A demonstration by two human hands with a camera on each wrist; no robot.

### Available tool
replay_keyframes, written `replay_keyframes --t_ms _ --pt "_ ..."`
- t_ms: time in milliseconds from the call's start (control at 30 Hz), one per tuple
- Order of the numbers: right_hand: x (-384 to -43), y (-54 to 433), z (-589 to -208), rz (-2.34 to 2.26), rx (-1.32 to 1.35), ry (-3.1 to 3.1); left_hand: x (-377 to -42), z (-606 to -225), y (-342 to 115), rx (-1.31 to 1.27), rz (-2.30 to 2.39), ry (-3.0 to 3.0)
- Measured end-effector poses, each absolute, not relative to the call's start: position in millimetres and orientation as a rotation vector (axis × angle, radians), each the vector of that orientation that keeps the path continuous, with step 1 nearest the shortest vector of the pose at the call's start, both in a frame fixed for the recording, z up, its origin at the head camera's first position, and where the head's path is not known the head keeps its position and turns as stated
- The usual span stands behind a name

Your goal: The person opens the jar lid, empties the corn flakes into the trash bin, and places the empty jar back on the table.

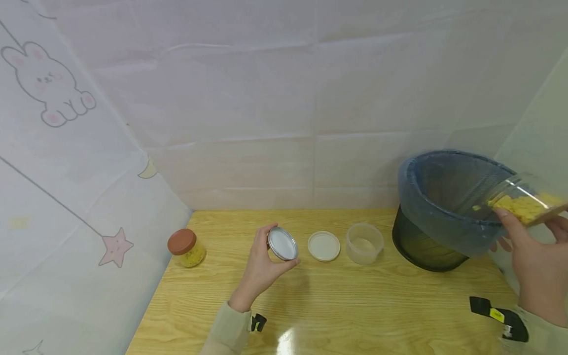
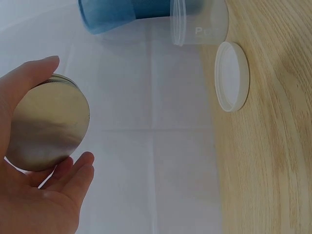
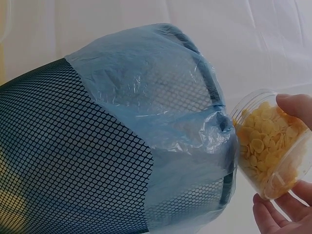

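Between thumb and fingers, my left hand (image 1: 262, 264) holds a round silver lid (image 1: 282, 243) by its edge, raised above the table. In the left wrist view the lid's shiny metal face (image 2: 51, 124) shows. At the far right my right hand (image 1: 539, 264) grips a clear jar (image 3: 273, 151) of yellow flakes (image 1: 523, 204). The jar is tipped on its side, its mouth at the rim of a mesh bin (image 1: 428, 241) lined with a blue bag (image 1: 419, 207). A few flakes (image 1: 477, 208) are just outside the jar's mouth, over the bin.
A small jar with a reddish-brown lid (image 1: 182, 241) stands at the table's left, yellow bits inside. A white lid (image 1: 324, 246) lies beside an open translucent tub (image 1: 365, 244), left of the bin. Wall sheeting (image 1: 248, 167) rises behind the wooden table (image 1: 355, 310).
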State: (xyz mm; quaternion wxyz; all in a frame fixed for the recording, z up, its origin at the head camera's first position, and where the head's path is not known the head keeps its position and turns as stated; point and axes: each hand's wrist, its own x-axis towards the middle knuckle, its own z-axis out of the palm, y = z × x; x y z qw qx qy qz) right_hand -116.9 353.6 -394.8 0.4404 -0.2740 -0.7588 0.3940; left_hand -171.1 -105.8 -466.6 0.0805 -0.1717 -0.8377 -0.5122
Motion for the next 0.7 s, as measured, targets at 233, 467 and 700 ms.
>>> replay_keyframes --t_ms 233,467,700 --pt "-117.7 355.0 -392.1 1.013 -0.718 -1.907 -170.7 -466.2 -106.1 -0.514 -1.537 -2.513" --pt "-115.8 351.4 -396.9 0.981 -0.712 -1.899 -171.3 -466.0 -105.6 -0.525 -1.535 -2.51" --pt "-116.0 350.3 -395.4 0.982 -0.764 -1.914 -170.9 -465.7 -105.2 -0.505 -1.533 -2.519"
